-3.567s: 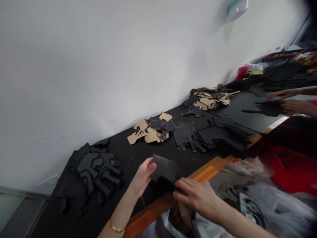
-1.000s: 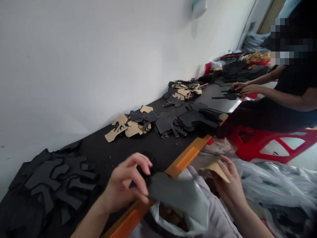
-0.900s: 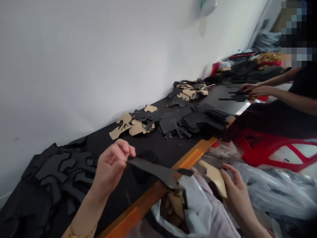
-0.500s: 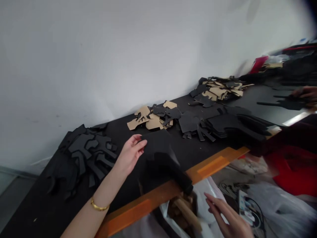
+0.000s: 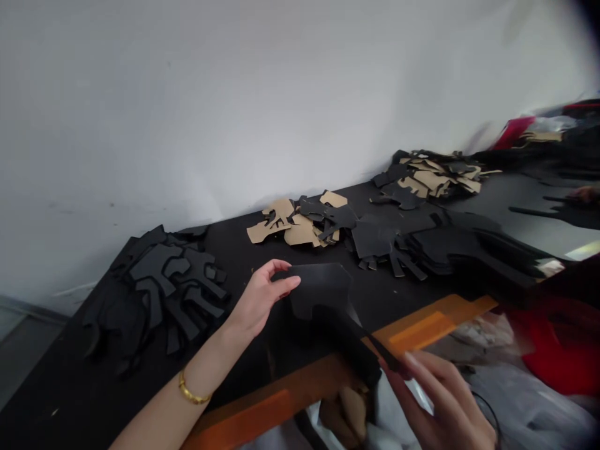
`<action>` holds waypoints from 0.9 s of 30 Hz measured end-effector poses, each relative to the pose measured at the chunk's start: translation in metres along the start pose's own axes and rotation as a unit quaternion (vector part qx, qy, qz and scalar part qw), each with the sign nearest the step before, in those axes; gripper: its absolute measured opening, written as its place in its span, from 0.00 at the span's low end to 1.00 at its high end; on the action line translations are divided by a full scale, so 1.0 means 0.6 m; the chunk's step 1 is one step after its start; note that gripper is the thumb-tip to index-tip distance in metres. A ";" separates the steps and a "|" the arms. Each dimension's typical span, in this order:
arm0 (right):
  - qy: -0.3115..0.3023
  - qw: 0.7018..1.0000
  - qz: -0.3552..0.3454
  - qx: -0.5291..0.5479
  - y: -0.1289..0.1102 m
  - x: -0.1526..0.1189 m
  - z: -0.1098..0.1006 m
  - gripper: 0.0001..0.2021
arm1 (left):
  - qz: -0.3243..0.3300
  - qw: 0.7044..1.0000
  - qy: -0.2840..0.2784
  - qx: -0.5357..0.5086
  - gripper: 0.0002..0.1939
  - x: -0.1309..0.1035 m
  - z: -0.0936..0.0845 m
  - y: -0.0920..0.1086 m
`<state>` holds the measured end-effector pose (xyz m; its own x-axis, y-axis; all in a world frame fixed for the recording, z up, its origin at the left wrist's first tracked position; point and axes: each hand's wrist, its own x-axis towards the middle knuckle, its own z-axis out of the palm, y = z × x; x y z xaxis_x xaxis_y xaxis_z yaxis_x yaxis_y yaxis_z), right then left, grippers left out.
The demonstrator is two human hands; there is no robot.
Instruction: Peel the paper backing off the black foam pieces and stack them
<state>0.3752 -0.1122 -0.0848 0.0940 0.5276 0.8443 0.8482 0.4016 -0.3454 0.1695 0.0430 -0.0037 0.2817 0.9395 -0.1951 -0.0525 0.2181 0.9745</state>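
Note:
My left hand [image 5: 262, 297] pinches the far left edge of a black flat cut-out piece [image 5: 323, 284] between thumb and fingers, over the black table. From it a long dark part runs down over the table's orange edge. Near that lower end, the fingers of my right hand [image 5: 438, 397] close on a thin dark strip [image 5: 382, 347], which seems to be part of the piece or a layer peeling from it. The join is too dark to make out. A pile of thick black cut-out shapes [image 5: 175, 281] lies left of my left hand.
Tan and black offcuts [image 5: 300, 228] lie along the wall, with a larger heap [image 5: 435, 175] farther right. Stacked black pieces [image 5: 469, 240] stand to the right. Below the orange edge strip [image 5: 435, 325] is a bag of tan scraps [image 5: 344, 412]. Another person's hand [image 5: 585, 195] shows at far right.
My right hand has come up to the lower end of the black piece and taken hold of a strip there. My left hand keeps its pinch. The view has shifted slightly.

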 end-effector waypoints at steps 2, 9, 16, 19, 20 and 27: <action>-0.015 1.000 0.012 0.009 0.000 0.009 -0.002 0.26 | -0.001 1.000 0.004 -0.007 0.15 0.000 0.000 -0.001; -0.074 0.993 0.060 0.069 0.017 -0.009 0.011 0.18 | -0.006 0.999 0.016 -0.035 0.18 0.001 -0.025 -0.048; -0.105 0.990 0.066 0.068 0.019 -0.021 0.023 0.17 | -0.013 0.996 0.056 -0.073 0.19 0.003 -0.032 -0.091; -0.117 0.989 0.067 0.066 0.016 -0.016 0.022 0.16 | -0.002 0.997 0.049 -0.059 0.19 0.007 -0.034 -0.100; -0.120 0.988 0.067 0.068 0.016 -0.016 0.022 0.16 | -0.001 0.997 0.047 -0.054 0.19 0.008 -0.035 -0.102; -0.123 0.988 0.058 0.069 0.020 -0.021 0.025 0.17 | 0.004 0.998 0.049 -0.038 0.19 0.012 -0.042 -0.107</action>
<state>0.3761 -0.1030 -0.1057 0.0415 0.7355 0.6762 0.7578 0.4179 -0.5011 0.1504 0.0423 -0.0707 0.1866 0.9619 -0.1999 -0.1290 0.2257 0.9656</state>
